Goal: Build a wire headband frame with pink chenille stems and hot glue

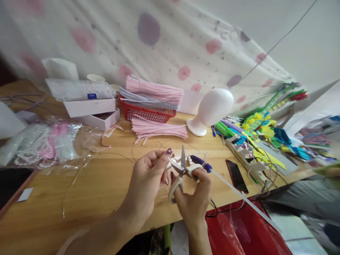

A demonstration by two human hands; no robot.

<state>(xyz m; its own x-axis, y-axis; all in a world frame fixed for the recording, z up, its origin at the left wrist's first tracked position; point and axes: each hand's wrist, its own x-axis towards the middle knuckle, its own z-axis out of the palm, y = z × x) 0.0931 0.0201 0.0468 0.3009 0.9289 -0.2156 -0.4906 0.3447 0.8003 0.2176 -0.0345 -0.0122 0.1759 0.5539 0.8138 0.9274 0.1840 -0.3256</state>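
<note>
My right hand [195, 196] has its fingers through the handles of a pair of white-handled scissors [181, 170], whose blades are parted and point up and away. Pinched between the thumb and fingers of my left hand [148, 177] is something small beside the blade tips; it is too small to make out. Behind my right hand, a blue glue gun [201, 163] lies on the wooden table [111, 184], with a white stick running from it to the lower right. Thin wires lie on the wood around my hands.
Pink pipe cleaners [159, 129] lie before a red basket [148, 114]. A white foam head [212, 108] stands behind. Bagged beads [53, 143] and white boxes [90, 108] are left; a phone [236, 176], power strip [247, 157] and red bag [231, 230] are right. A person's arm shows far right.
</note>
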